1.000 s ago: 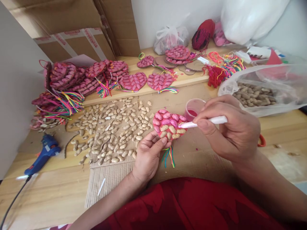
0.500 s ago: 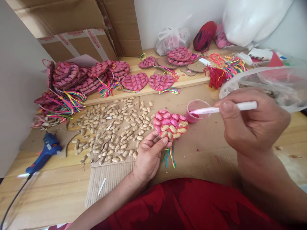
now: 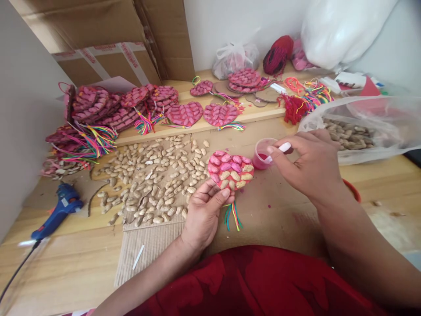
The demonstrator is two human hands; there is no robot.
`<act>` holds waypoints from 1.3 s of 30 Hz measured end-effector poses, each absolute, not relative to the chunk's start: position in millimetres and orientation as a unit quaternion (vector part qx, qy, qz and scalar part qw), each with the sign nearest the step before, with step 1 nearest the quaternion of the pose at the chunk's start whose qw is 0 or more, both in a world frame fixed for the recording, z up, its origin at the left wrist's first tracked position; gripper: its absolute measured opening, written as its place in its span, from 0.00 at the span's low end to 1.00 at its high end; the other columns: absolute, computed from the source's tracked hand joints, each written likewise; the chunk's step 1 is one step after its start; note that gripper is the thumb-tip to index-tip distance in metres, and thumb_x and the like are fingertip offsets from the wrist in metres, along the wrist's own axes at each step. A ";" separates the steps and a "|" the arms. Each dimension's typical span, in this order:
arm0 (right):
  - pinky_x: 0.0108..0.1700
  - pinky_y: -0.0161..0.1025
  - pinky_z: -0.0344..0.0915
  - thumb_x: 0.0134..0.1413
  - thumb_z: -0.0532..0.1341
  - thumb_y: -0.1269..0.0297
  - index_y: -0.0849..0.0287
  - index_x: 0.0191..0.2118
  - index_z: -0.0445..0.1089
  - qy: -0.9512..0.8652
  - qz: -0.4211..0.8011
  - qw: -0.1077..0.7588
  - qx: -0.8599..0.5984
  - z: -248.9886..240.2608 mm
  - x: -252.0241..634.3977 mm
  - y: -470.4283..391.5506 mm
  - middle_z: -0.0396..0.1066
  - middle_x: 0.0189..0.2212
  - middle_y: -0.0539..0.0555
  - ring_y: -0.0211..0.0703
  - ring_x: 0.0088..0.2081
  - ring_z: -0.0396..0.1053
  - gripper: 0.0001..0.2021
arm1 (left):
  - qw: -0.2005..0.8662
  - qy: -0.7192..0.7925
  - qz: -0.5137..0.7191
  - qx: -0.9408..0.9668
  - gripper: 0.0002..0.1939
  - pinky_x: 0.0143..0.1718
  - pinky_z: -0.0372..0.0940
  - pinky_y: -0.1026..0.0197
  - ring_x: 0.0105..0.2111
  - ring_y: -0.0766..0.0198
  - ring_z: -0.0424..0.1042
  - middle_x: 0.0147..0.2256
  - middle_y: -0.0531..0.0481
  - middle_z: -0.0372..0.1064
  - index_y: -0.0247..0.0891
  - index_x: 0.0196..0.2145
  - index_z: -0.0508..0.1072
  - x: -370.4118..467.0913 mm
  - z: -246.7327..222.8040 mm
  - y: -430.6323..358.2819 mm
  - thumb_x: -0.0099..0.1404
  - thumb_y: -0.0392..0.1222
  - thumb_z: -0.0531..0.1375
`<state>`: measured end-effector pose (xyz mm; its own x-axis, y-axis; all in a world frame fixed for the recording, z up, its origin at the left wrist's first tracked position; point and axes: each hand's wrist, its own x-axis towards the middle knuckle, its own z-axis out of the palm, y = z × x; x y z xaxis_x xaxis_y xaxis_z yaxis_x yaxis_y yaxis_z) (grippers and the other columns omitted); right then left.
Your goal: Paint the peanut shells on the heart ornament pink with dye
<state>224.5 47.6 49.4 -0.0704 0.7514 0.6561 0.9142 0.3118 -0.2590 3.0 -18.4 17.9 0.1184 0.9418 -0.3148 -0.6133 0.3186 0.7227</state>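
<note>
My left hand point(image 3: 207, 210) grips the lower edge of a red heart point(image 3: 226, 169) covered with peanuts. The upper peanuts are pink, the lower ones and one at the right are plain tan. Green, yellow and red strings hang below the heart. My right hand point(image 3: 304, 164) is closed on a white stick-like tool point(image 3: 279, 150), its lower end at the mouth of a clear cup point(image 3: 265, 153) with pink paint. The cup stands on the cardboard just right of the heart. The tool's tip is hidden in the cup.
Loose peanuts point(image 3: 164, 184) spread over cardboard at the left. A blue glue gun point(image 3: 59, 210) lies farther left. Piles of finished pink hearts point(image 3: 98, 105) with tassels sit on a raised board. At the right is a plastic bag of peanuts point(image 3: 348, 134); red yarn point(image 3: 278, 55) stands behind.
My right hand has moved left and down toward the cup, and the tool is now tilted more steeply into it. The peanuts in the bag show more. The left hand has barely moved.
</note>
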 end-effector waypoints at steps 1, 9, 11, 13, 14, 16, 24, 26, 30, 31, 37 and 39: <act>0.40 0.47 0.58 0.51 0.65 0.56 0.54 0.26 0.72 -0.725 -0.117 0.362 -0.574 49.2 224.6 47.8 0.72 0.24 0.51 0.46 0.33 0.65 0.10 | 0.716 0.383 0.543 0.214 0.09 0.36 0.71 0.69 0.34 0.71 0.74 0.35 0.53 0.75 0.39 0.37 0.78 3.1 17.9 -18.2 0.57 0.33 0.69; 0.40 0.48 0.60 0.53 0.65 0.59 0.53 0.31 0.71 -0.706 -0.124 0.417 -0.559 66.6 229.1 41.2 0.72 0.25 0.52 0.47 0.32 0.66 0.05 | 0.717 0.384 0.541 0.212 0.11 0.38 0.71 0.69 0.35 0.70 0.74 0.36 0.53 0.76 0.39 0.39 0.78 2.9 15.8 -17.5 0.57 0.33 0.68; 0.40 0.49 0.60 0.54 0.64 0.59 0.52 0.31 0.71 -0.703 -0.116 0.408 -0.571 69.6 230.2 39.2 0.73 0.25 0.53 0.49 0.33 0.66 0.05 | 0.715 0.388 0.540 0.214 0.12 0.38 0.71 0.69 0.35 0.70 0.75 0.36 0.52 0.76 0.40 0.40 0.78 2.8 16.2 -17.7 0.57 0.34 0.69; 0.39 0.48 0.61 0.53 0.65 0.60 0.52 0.31 0.72 -0.692 -0.114 0.432 -0.567 71.8 228.9 36.4 0.73 0.25 0.52 0.49 0.33 0.67 0.04 | 0.713 0.392 0.540 0.215 0.12 0.38 0.71 0.69 0.35 0.70 0.75 0.37 0.52 0.77 0.40 0.40 0.78 3.1 16.4 -17.6 0.57 0.34 0.69; 0.38 0.48 0.62 0.52 0.66 0.61 0.53 0.31 0.72 -0.684 -0.106 0.461 -0.554 73.0 227.0 34.4 0.73 0.26 0.52 0.48 0.33 0.67 0.03 | 0.713 0.393 0.540 0.215 0.12 0.38 0.71 0.68 0.35 0.70 0.75 0.37 0.52 0.77 0.40 0.40 0.78 3.2 16.4 -17.5 0.57 0.34 0.69; 0.38 0.48 0.63 0.52 0.65 0.64 0.53 0.32 0.73 -0.669 -0.067 0.522 -0.525 75.9 221.0 29.5 0.73 0.27 0.52 0.47 0.32 0.68 0.01 | 0.712 0.391 0.542 0.215 0.12 0.39 0.71 0.68 0.36 0.70 0.75 0.37 0.53 0.77 0.41 0.40 0.78 3.6 16.0 -17.4 0.57 0.33 0.69; 0.39 0.49 0.64 0.52 0.64 0.69 0.51 0.35 0.74 -0.720 0.044 0.536 -0.439 81.9 197.9 15.6 0.73 0.27 0.49 0.45 0.32 0.66 0.05 | 0.709 0.395 0.544 0.214 0.11 0.39 0.70 0.69 0.36 0.70 0.75 0.37 0.52 0.76 0.40 0.39 0.78 4.0 15.7 -18.1 0.57 0.33 0.69; 0.40 0.49 0.65 0.53 0.64 0.70 0.50 0.36 0.74 -0.727 0.042 0.525 -0.440 80.6 197.3 15.8 0.72 0.27 0.49 0.46 0.33 0.67 0.06 | 0.710 0.395 0.542 0.217 0.12 0.39 0.70 0.69 0.36 0.70 0.75 0.37 0.52 0.76 0.40 0.39 0.78 3.9 15.8 -18.2 0.57 0.33 0.69; 0.41 0.50 0.65 0.54 0.64 0.69 0.48 0.37 0.73 -0.741 0.034 0.505 -0.442 77.9 197.7 16.8 0.73 0.28 0.49 0.45 0.32 0.67 0.07 | 0.707 0.398 0.541 0.224 0.12 0.38 0.71 0.68 0.36 0.70 0.74 0.37 0.52 0.76 0.40 0.40 0.78 3.6 15.5 -18.4 0.57 0.33 0.69; 0.41 0.50 0.65 0.54 0.64 0.69 0.48 0.37 0.73 -0.744 0.032 0.499 -0.443 77.7 197.8 16.9 0.73 0.29 0.49 0.45 0.32 0.67 0.06 | 0.707 0.399 0.540 0.223 0.12 0.38 0.71 0.68 0.36 0.70 0.74 0.37 0.52 0.76 0.40 0.40 0.78 3.5 15.5 -18.5 0.57 0.33 0.69; 0.42 0.50 0.66 0.54 0.64 0.70 0.49 0.37 0.72 -0.745 0.021 0.499 -0.442 77.3 199.0 17.3 0.74 0.29 0.49 0.45 0.33 0.67 0.07 | 0.711 0.391 0.547 0.206 0.12 0.39 0.71 0.69 0.35 0.70 0.74 0.36 0.52 0.76 0.39 0.39 0.78 3.7 16.8 -18.6 0.56 0.32 0.69; 0.42 0.51 0.65 0.53 0.64 0.70 0.49 0.37 0.72 -0.741 0.020 0.502 -0.445 77.0 199.6 17.6 0.74 0.29 0.50 0.46 0.33 0.67 0.07 | 0.714 0.390 0.545 0.202 0.12 0.38 0.71 0.69 0.35 0.70 0.75 0.36 0.52 0.76 0.39 0.39 0.78 3.4 16.8 -18.4 0.56 0.32 0.69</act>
<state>199.6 17.6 77.0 -0.1001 0.6799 0.7265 0.6406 0.6027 -0.4758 3.4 -18.4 16.8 0.1017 0.9362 -0.3365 -0.6209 0.3241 0.7138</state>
